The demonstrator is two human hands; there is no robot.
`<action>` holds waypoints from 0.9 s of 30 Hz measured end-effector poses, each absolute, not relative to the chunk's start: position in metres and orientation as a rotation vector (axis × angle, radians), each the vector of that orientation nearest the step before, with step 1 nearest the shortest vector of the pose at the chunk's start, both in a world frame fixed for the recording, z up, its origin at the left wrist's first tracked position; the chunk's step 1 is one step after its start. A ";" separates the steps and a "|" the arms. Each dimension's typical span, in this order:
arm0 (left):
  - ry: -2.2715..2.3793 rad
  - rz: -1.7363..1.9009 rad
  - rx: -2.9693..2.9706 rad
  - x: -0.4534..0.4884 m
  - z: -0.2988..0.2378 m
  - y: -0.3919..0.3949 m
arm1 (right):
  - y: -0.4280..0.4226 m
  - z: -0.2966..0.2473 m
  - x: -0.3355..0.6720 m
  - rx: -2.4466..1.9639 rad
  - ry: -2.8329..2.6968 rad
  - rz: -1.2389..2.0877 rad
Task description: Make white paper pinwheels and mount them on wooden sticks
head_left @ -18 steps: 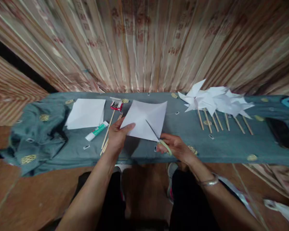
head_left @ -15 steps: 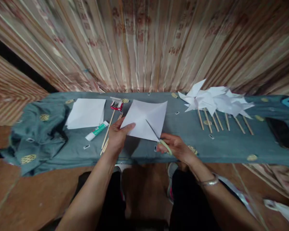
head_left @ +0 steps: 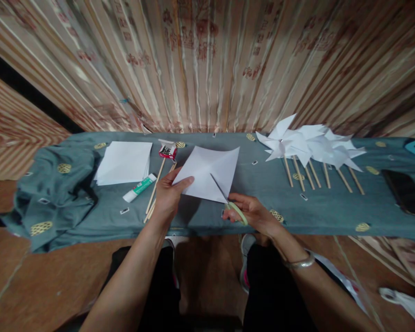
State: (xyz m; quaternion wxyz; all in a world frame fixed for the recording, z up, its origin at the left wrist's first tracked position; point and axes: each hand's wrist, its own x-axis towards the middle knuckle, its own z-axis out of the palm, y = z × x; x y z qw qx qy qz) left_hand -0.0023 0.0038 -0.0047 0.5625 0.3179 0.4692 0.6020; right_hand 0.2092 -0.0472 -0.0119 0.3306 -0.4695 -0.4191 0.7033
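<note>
A square sheet of white paper (head_left: 209, 161) with crease lines is raised over the cloth. My left hand (head_left: 171, 193) pinches its left corner, thumb on top and fingers beneath. In my right hand (head_left: 251, 212) are scissors (head_left: 238, 213) with pale green handles, the fingers wrapped around the loops. One dark blade lies over the paper, from the near right corner toward the middle; the other blade is hidden under the sheet.
A green cloth (head_left: 207, 226) covers the long bench. To the left are stacked white paper squares (head_left: 124, 161), a glue tube (head_left: 139, 188), wooden sticks (head_left: 155, 189) and a small red box (head_left: 168, 150). Several paper pinwheels (head_left: 309, 143) and a phone (head_left: 406, 191) lie on the right.
The scissor handles have shifted slightly down and the loops look wider apart. The paper's far edge has dipped a little. My left hand keeps its hold.
</note>
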 end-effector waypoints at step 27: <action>1.145 1.102 0.911 -0.009 -0.006 -0.006 | -0.033 -0.005 0.230 -1.633 -1.580 0.577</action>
